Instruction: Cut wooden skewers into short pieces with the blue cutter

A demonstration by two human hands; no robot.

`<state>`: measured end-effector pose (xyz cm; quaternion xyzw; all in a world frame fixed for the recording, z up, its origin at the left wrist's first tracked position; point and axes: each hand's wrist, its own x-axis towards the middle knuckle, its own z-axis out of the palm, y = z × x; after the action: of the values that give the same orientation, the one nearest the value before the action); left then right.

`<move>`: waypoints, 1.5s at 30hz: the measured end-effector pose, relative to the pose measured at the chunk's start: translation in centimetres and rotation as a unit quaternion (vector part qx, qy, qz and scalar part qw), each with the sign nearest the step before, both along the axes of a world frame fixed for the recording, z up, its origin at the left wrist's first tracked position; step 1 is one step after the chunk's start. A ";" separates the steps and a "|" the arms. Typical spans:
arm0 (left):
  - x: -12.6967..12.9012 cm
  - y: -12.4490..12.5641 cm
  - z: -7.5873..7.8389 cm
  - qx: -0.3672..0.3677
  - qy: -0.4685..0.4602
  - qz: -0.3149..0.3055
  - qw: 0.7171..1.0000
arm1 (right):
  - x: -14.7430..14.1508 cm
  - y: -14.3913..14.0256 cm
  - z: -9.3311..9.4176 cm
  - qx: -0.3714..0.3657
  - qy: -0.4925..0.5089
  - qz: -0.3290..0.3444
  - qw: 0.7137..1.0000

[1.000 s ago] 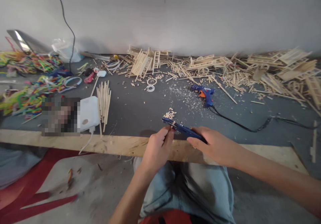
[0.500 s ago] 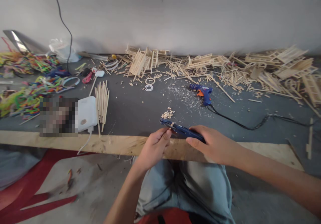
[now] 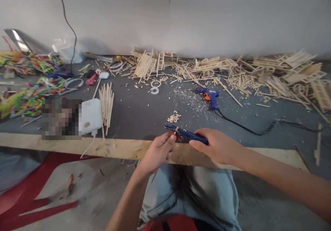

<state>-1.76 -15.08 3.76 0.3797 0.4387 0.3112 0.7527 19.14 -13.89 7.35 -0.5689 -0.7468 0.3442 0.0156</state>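
Right hand (image 3: pixel 219 146) grips the handles of dark blue metal cutting pliers (image 3: pixel 184 134), long axis pointing left and away over the table's wooden front edge (image 3: pixel 116 148). Left hand (image 3: pixel 157 151) pinches a thin pale wooden stick (image 3: pixel 176 131) set crosswise in the blades. Small heap of cut stick bits (image 3: pixel 174 116) lies just beyond the tip.
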 end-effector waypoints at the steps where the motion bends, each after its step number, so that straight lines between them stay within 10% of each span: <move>1: 0.1 -0.1 0.0 -0.001 -0.002 0.001 1.000 | 0.0 0.0 0.1 -0.001 -0.001 0.001 1.000; 24: 2.4 -0.7 -0.9 -0.048 0.013 0.068 0.996 | 0.4 0.2 -0.9 -0.006 -0.071 0.021 0.997; 45: 1.2 1.3 -0.5 -0.089 0.048 -0.012 0.995 | 1.9 1.7 -1.6 0.012 -0.112 -0.010 0.994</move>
<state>-0.54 -13.74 3.27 0.3311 0.4956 0.2435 0.7651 21.07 -12.15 5.71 -0.6114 -0.7418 0.2694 -0.0577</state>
